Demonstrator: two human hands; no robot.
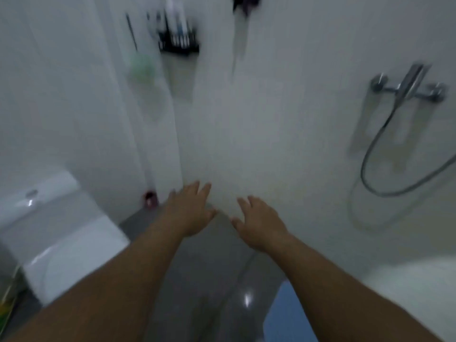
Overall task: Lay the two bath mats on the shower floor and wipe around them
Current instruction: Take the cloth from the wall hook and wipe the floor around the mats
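The view is blurred. My left hand point(191, 209) and my right hand point(259, 223) reach forward side by side, palms down, fingers spread, holding nothing. They hover over the grey floor point(197, 280) near the foot of the white wall. A blue patch point(283, 317), possibly a bath mat, lies on the floor at the bottom, partly hidden under my right forearm. A pale surface point(407, 287) spreads at the lower right; I cannot tell what it is.
A white toilet point(61, 243) stands at the left. A chrome shower mixer point(409, 87) with its hose point(370, 164) hangs on the right wall. A black shelf of bottles point(179, 41) and a green puff point(142, 67) hang above. A small red object point(150, 198) sits in the corner.
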